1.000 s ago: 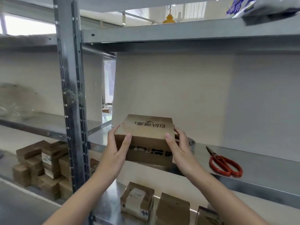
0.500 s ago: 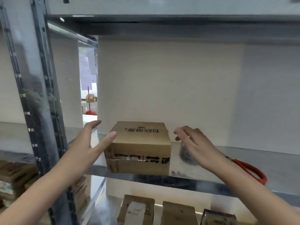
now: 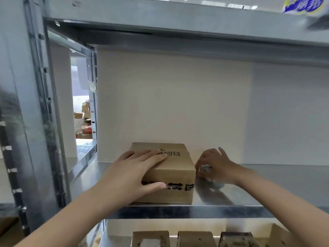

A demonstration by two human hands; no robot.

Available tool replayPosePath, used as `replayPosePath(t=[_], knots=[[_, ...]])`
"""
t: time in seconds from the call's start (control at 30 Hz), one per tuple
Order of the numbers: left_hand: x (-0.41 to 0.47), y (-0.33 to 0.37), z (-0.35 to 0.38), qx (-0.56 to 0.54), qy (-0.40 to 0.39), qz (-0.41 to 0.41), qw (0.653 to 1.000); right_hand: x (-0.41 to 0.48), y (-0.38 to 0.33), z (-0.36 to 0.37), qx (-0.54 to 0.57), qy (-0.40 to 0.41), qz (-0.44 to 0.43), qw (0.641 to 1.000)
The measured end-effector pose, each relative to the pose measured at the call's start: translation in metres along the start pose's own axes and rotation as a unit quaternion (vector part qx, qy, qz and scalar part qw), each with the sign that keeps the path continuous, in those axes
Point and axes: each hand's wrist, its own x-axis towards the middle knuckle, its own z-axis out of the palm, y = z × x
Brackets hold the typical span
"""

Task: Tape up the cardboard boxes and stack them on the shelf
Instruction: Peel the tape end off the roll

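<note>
The cardboard box (image 3: 170, 173) sits on the metal shelf (image 3: 267, 186), near its front edge. My left hand (image 3: 135, 172) lies spread flat on the lid, thumb on the front face. My right hand (image 3: 215, 164) curls over the tape roll (image 3: 215, 183) just beside the box; whether that grip has closed I cannot tell. I should press the lid down firmly so the tape lands straight.

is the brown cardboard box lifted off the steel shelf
No, the brown cardboard box sits flat on the steel shelf, with the left hand resting on top.
</note>
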Motion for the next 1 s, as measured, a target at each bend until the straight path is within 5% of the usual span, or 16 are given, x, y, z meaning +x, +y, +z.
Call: replayPosePath(t=[0.13,0.27,0.43,0.6,0.73,0.87,1.0], knots=[[0.000,-0.006,0.007,0.011,0.009,0.007,1.000,-0.014,0.007,0.003,0.141,0.018,-0.008,0.990],[-0.001,-0.006,0.009,0.010,0.003,0.004,1.000,-0.031,0.020,0.007,0.082,0.091,-0.015,0.992],[0.013,0.009,-0.002,0.005,0.022,-0.032,0.999,-0.037,0.018,0.006,0.110,0.022,0.046,0.993],[0.039,0.022,-0.006,-0.120,0.064,-0.066,0.988,-0.047,0.002,-0.032,0.344,0.180,-0.021,0.921],[0.073,0.038,-0.011,-0.380,0.104,-0.067,0.917,-0.061,-0.036,-0.064,0.506,0.176,-0.171,0.827],[0.084,0.053,-0.013,-0.525,0.074,-0.136,0.837,-0.054,-0.061,-0.067,0.515,0.180,-0.204,0.813],[0.076,0.040,-0.009,-0.387,0.143,-0.131,0.902,-0.041,-0.073,-0.064,0.489,0.192,-0.186,0.830]])
